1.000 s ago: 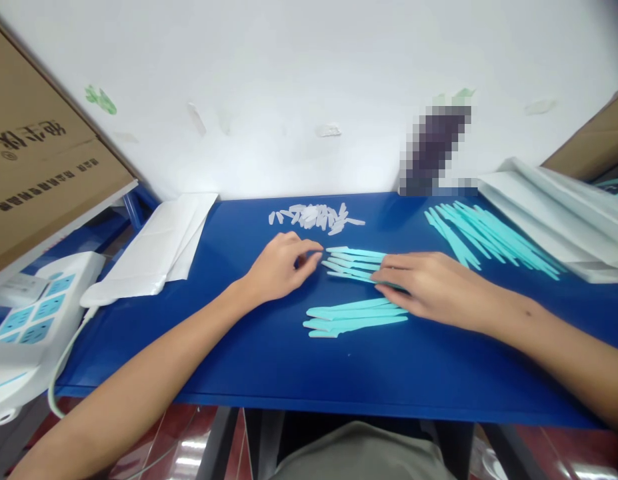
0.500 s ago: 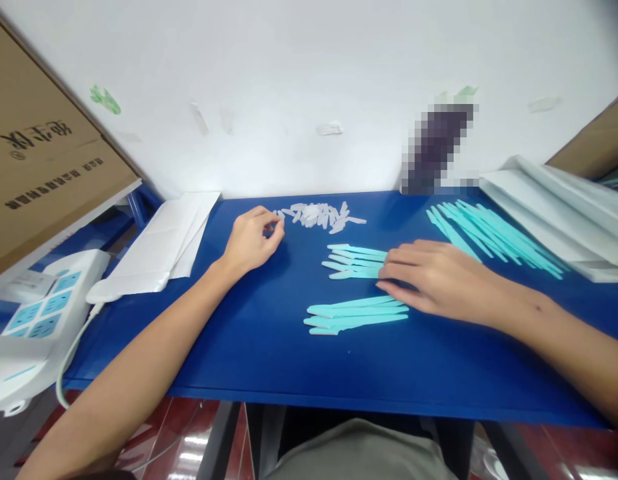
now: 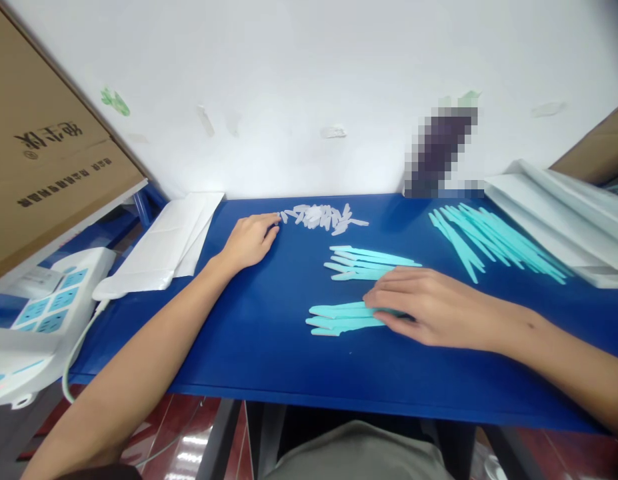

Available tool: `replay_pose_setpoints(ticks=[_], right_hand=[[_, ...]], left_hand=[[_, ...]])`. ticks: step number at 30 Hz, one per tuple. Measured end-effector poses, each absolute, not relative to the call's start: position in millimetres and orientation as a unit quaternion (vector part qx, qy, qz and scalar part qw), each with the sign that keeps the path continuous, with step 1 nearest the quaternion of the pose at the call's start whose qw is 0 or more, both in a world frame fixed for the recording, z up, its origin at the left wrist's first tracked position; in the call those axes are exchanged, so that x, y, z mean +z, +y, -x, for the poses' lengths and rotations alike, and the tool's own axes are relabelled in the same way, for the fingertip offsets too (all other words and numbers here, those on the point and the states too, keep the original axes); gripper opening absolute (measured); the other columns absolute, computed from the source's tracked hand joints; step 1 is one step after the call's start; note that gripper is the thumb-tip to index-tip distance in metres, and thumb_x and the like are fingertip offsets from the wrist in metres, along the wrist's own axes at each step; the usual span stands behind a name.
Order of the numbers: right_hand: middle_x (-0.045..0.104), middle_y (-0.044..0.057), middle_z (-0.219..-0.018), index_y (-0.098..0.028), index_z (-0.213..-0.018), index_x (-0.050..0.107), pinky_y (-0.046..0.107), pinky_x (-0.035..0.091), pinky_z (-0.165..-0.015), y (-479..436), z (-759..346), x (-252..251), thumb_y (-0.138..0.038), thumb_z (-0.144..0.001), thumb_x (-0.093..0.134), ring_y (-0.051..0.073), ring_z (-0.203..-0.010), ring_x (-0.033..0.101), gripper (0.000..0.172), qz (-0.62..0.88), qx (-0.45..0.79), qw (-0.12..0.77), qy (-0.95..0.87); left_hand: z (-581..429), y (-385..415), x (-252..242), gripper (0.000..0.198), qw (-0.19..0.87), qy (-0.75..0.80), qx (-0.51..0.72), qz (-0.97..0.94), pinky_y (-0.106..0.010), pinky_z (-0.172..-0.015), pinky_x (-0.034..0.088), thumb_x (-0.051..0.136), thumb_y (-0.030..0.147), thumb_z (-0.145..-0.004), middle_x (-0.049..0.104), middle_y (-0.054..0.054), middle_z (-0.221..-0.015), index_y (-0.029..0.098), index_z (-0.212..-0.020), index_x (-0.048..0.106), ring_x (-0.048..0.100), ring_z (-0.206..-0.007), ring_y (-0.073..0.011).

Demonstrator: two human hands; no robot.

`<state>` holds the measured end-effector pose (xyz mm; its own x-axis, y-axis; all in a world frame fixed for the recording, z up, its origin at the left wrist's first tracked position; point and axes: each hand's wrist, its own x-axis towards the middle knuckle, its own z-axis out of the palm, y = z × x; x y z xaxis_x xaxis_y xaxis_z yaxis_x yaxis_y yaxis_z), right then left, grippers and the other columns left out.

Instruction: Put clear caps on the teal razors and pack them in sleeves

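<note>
My left hand [image 3: 252, 241] rests on the table at the left end of a pile of small translucent plastic caps [image 3: 316, 216]. Its fingers stretch forward, with the tips at the outermost cap and the thumb apart. My right hand [image 3: 413, 303] is over the near row of turquoise eyebrow razors [image 3: 333, 317]; its fingers and thumb close around their right-hand ends, which are hidden. Just behind lies a second row of eyebrow razors [image 3: 359, 259], fanned out, its lower right part covered by my fingers.
A larger heap of turquoise razors [image 3: 499, 233] lies at the right, beside white plastic bags [image 3: 563, 213]. At the left are a flat white bag [image 3: 161, 243], a power strip [image 3: 51, 310] with its cable, and a cardboard box [image 3: 59, 127]. A white wall [image 3: 269, 80] stands behind the blue table [image 3: 269, 347].
My right hand has moved from the rear row of razors towards me, onto the near row. My left thumb has drawn away from the fingers, which now stretch out flatter by the caps.
</note>
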<state>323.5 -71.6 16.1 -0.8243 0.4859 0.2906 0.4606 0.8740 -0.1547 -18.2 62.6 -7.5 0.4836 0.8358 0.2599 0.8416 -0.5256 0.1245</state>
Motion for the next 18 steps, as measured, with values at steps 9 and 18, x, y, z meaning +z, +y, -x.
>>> replay_pose_setpoints(ticks=[9,18], right_hand=[[0.074,0.007,-0.103,-0.02,-0.119,0.073,0.03,0.056,-0.076,-68.2,-327.2,13.3,-0.017,-0.1,0.052,0.017,-0.087,0.071,0.029,0.299,0.15,0.146,-0.931],[0.073,0.005,-0.093,-0.023,-0.096,0.073,0.045,0.048,-0.098,-58.6,-334.2,19.1,-0.027,-0.098,0.056,0.02,-0.088,0.069,0.018,0.341,0.078,0.225,-0.909]], left_hand=[[14.8,55.0,8.9,0.025,-0.083,-0.465,-0.193,0.86,-0.037,-0.085,0.056,0.056,0.025,-0.089,0.079,-0.008,-0.107,0.019,-0.098,0.079,0.073,-0.09,-0.0236],[-6.5,31.1,19.4,0.036,-0.293,-0.422,-0.154,0.844,-0.025,-0.065,0.053,0.08,0.036,-0.079,0.079,-0.005,-0.094,0.019,-0.111,0.076,0.067,-0.071,-0.0143]])
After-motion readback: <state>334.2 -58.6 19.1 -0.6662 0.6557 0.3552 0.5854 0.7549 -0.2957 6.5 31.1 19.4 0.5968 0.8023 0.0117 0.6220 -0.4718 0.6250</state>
